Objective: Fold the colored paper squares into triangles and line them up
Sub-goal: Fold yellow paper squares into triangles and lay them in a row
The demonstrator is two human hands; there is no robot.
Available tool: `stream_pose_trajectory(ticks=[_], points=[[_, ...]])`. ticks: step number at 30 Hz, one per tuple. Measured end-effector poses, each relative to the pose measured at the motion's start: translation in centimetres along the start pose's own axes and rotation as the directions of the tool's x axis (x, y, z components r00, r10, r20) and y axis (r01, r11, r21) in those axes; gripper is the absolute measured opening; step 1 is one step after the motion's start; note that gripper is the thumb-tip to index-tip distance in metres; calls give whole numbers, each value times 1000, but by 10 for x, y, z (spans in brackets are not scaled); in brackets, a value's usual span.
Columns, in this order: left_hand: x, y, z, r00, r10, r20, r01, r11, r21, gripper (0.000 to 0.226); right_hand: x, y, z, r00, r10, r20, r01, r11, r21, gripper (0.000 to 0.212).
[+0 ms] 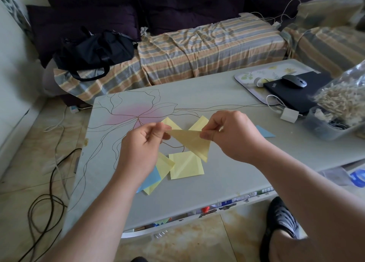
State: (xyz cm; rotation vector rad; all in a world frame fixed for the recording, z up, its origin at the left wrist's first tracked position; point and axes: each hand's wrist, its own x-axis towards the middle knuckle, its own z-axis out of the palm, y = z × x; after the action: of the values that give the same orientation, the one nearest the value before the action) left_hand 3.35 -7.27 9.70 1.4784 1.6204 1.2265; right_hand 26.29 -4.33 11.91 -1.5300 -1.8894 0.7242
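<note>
Pinching a yellow triangle (192,142) above the worktop (217,111), left hand (145,141) and right hand (229,135) (fingers closed on opposite corners). Beyond it two yellow triangles (170,123); below, one yellow square (186,165); right, one blue triangle (264,131), a laptop (296,96).

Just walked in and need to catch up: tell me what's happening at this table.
A person is folding paper. Both hands hold a yellow paper triangle in the air above the grey table: the left hand pinches its left corner, the right hand its right corner. Beyond it lie two folded yellow triangles, with a blue triangle off to the right. Nearer the person, unfolded yellow squares and a blue sheet still wait.
</note>
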Motion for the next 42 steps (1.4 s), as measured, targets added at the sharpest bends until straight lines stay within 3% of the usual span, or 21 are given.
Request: stream_pose_trajectory(ticks=[2,4,7,9,10,13,16,20,23,25,30,34,42], points=[[1,0,3,993,-101,-60,96,992,-76,50,0,0,-1,1000,15,-14,-15,1000,18,18],[0,4,8,962,-274,-16,267,948,-174,63,-1,-2,-1,999,12,-48,-10,999,43,20],[-3,11,13,817,-475,326,571,741,-353,79,-1,-4,3,990,-33,-138,45,995,85,25],[-4,15,16,739,-456,496,668,591,-451,77,-1,-2,6,984,-83,-160,102,989,109,26],[-4,17,17,731,-434,527,678,550,-488,71,-2,-2,7,982,-113,-154,133,983,125,25],[-4,20,18,772,-410,485,634,554,-540,47,-4,0,9,969,-211,-127,226,968,111,15],[-2,17,16,869,-367,332,493,708,-506,23,-4,3,10,979,-191,-72,200,969,144,13],[-3,13,13,960,-209,188,258,922,-290,30,-1,6,12,990,-129,-52,137,970,201,16],[-6,10,9,982,-83,168,102,989,-107,37,-1,4,12,999,-38,3,37,968,247,21],[-7,7,9,985,-6,172,10,1000,-22,39,-2,3,14,999,14,35,-24,958,286,23],[-12,7,11,982,94,166,-96,995,5,53,-4,-1,17,991,120,56,-132,900,416,17],[-11,7,12,980,97,172,-98,995,-2,64,-4,-2,18,982,148,120,-189,843,503,14],[-9,6,12,978,75,194,-52,991,-120,67,-4,-1,17,976,98,196,-198,774,602,38]])
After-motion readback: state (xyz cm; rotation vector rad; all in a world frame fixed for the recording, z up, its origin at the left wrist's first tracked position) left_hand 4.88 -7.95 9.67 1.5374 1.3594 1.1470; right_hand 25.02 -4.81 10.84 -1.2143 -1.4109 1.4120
